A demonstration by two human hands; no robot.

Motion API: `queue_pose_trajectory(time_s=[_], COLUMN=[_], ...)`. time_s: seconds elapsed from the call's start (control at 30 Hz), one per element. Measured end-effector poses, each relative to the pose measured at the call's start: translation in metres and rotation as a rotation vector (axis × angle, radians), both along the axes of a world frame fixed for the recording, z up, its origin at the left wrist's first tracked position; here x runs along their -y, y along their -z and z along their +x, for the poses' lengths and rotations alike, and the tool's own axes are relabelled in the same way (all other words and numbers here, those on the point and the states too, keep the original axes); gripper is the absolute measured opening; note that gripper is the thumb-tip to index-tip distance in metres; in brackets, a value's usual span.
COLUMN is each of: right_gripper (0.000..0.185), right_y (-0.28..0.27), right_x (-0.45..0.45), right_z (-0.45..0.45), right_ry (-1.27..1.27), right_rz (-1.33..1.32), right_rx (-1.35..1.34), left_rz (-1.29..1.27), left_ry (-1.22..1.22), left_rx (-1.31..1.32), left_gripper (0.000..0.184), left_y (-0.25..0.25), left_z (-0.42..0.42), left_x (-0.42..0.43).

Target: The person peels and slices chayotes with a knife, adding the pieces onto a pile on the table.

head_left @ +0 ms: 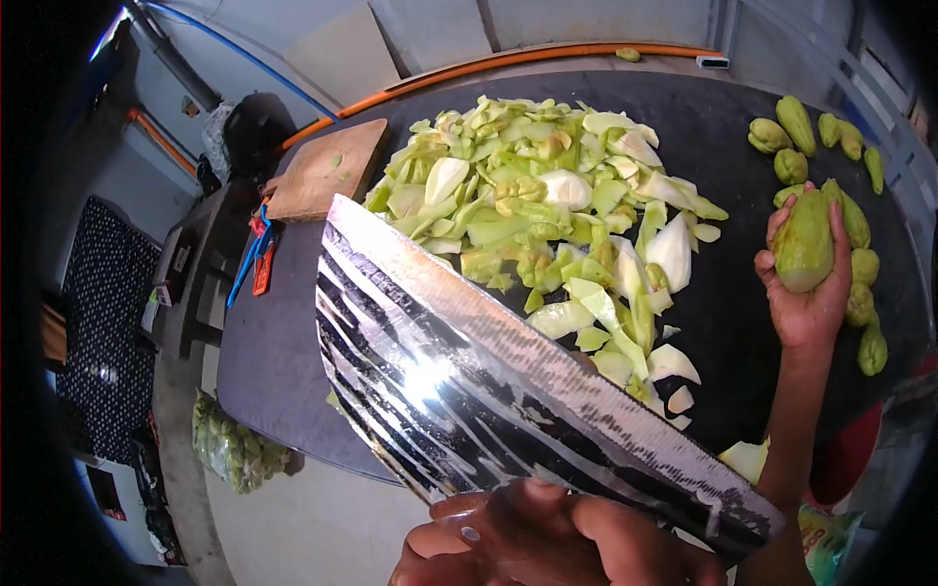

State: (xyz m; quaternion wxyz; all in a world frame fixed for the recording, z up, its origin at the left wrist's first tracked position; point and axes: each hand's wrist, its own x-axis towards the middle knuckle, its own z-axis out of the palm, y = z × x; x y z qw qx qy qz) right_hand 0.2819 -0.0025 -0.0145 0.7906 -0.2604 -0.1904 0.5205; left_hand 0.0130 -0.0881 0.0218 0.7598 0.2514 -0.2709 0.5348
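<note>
My left hand (576,542), low in the view, is closed around the handle of a cleaver (489,391). Its broad, shiny blade with dark streaks fills the lower middle, close to the camera and hiding part of the table. Out to the right, my right hand (806,313) is wrapped around a green chayote (804,244), whose near end looks paler. More whole chayotes (860,303) lie beside and beyond that hand. A large heap of chayote peels and cut pieces (528,195) covers the middle of the table, behind the blade.
The dark table (283,361) has a wooden board (327,171) at its left edge, near a blue tool (246,259) and a red tool (264,269). On the floor to the left sits a bag of green produce (234,444). A red container (850,459) stands at lower right.
</note>
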Motion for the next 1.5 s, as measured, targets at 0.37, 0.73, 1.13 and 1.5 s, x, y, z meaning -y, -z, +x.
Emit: queue_pose_trajectory(time_s=[0.37,0.73,1.13,1.5], right_gripper=[0.044,0.047,0.042,0.044], right_y=[0.004,0.061,0.022,0.026], right_x=[-0.007,-0.024,-0.004,-0.011], right_z=[-0.007,-0.052,-0.075,-0.072], right_ry=[-0.08,-0.324,-0.355,-0.35], right_rz=[-0.033,-0.294,-0.031,-0.108], right_rx=[-0.014,-0.1,-0.306,-0.341], left_rz=[-0.34,0.931,1.314,1.335], left_ry=[-0.165,-1.125,-1.461,-1.541], left_rx=[-0.069,-1.618,-1.496,-1.479], left_gripper=[0.062,0.072,0.098,0.097], left_y=[0.007,0.045,0.068,0.069], left_z=[-0.003,-0.023,0.011,0.01], left_x=[0.004,-0.124,-0.089,-0.099])
